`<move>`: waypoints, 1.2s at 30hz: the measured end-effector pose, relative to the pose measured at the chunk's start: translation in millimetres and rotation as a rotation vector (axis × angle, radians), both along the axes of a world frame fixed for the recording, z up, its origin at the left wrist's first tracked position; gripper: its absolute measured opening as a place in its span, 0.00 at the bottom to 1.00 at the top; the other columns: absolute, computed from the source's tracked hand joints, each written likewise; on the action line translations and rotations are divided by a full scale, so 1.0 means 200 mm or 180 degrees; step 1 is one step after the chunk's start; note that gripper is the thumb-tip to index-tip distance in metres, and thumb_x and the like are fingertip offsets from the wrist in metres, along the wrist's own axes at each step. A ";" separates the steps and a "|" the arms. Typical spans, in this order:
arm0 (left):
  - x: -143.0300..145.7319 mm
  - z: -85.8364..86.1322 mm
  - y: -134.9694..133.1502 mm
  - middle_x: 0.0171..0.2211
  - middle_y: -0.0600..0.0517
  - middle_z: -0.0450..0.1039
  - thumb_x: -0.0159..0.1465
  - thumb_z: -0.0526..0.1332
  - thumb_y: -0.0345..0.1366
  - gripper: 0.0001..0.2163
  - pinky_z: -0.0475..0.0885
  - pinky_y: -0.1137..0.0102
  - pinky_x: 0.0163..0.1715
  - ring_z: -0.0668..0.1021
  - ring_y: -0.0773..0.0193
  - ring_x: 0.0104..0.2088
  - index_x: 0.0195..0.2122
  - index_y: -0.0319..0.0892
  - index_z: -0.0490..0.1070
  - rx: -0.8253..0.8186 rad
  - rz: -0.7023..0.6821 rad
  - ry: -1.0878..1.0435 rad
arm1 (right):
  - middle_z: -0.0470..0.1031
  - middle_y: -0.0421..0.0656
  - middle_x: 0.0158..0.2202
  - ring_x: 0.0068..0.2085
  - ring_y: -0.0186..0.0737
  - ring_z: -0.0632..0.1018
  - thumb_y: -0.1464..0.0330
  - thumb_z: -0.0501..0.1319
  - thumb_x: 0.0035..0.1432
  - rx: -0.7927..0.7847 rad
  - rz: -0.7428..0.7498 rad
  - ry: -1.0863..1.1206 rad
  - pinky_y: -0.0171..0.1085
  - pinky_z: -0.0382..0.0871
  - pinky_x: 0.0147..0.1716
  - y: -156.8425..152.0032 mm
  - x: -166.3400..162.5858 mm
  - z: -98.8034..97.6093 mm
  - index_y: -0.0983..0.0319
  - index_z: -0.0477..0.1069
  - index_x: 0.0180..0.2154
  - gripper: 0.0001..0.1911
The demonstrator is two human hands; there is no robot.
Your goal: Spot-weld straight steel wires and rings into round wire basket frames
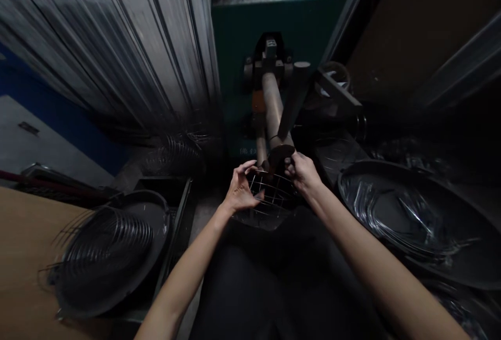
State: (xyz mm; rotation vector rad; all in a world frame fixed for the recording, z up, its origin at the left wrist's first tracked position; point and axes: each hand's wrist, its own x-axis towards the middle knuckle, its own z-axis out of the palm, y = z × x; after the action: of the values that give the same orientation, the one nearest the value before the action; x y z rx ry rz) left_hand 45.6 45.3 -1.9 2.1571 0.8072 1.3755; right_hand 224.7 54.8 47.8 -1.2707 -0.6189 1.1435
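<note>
A round wire grid [274, 199] with crossing thin wires hangs tilted just under the end of a machine's metal arm [274, 100]. My left hand [239, 189] grips its left side, thumb low on the wires and fingers curved over the top edge. My right hand [304, 173] is closed at the upper right of the grid, beside the dark round end [282, 153] of the arm. What its fingers pinch is too dark to make out. A thinner metal rod [261, 144] ends close above my left fingertips.
A dark round pan [160, 225] with a row of wire rings [117, 235] stands to the left. On the right, a wide dark pan [465, 246] holds loose bent wires [376, 220]. The green machine body [235, 32] rises ahead, with a slanting bar [295, 100] beside its arm.
</note>
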 end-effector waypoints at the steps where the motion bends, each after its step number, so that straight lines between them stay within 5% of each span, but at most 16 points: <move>1: 0.00 0.00 0.00 0.41 0.49 0.65 0.47 0.65 0.31 0.38 0.67 0.58 0.46 0.73 0.60 0.41 0.56 0.45 0.44 -0.0020 0.0005 -0.0015 | 0.61 0.34 0.18 0.14 0.23 0.56 0.62 0.64 0.49 -0.0041 -0.0080 0.0124 0.26 0.52 0.12 -0.01 0.01 0.02 0.61 0.60 0.24 0.14; 8: -0.04 0.00 -0.03 0.41 0.48 0.62 0.47 0.65 0.31 0.30 0.66 0.57 0.47 0.71 0.58 0.43 0.48 0.44 0.51 -0.0024 0.0105 -0.0097 | 0.63 0.36 0.19 0.18 0.25 0.61 0.68 0.69 0.36 -0.0085 0.0799 0.0275 0.26 0.52 0.13 -0.05 0.03 0.07 0.63 0.64 0.24 0.15; 26: -0.09 -0.05 0.04 0.42 0.48 0.57 0.44 0.65 0.31 0.27 0.67 0.56 0.47 0.68 0.56 0.45 0.44 0.44 0.54 -0.0044 0.0309 -0.0151 | 0.65 0.35 0.18 0.18 0.26 0.62 0.64 0.69 0.32 0.0163 0.0820 -0.0168 0.27 0.52 0.14 0.04 -0.05 0.01 0.61 0.65 0.27 0.19; 36: -0.11 -0.01 0.05 0.40 0.50 0.59 0.48 0.63 0.31 0.31 0.69 0.62 0.39 0.70 0.63 0.37 0.51 0.45 0.49 -0.0197 0.0051 -0.0140 | 0.63 0.35 0.18 0.18 0.26 0.63 0.68 0.70 0.36 -0.0089 0.0812 0.0026 0.25 0.53 0.14 0.07 -0.04 0.05 0.61 0.62 0.24 0.17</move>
State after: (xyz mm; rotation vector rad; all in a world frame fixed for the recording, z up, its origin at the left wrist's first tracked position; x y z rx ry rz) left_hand 24.6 54.7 -4.6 2.0707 0.8409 1.3826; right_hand 216.2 68.4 56.9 -1.2344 -0.7777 1.3699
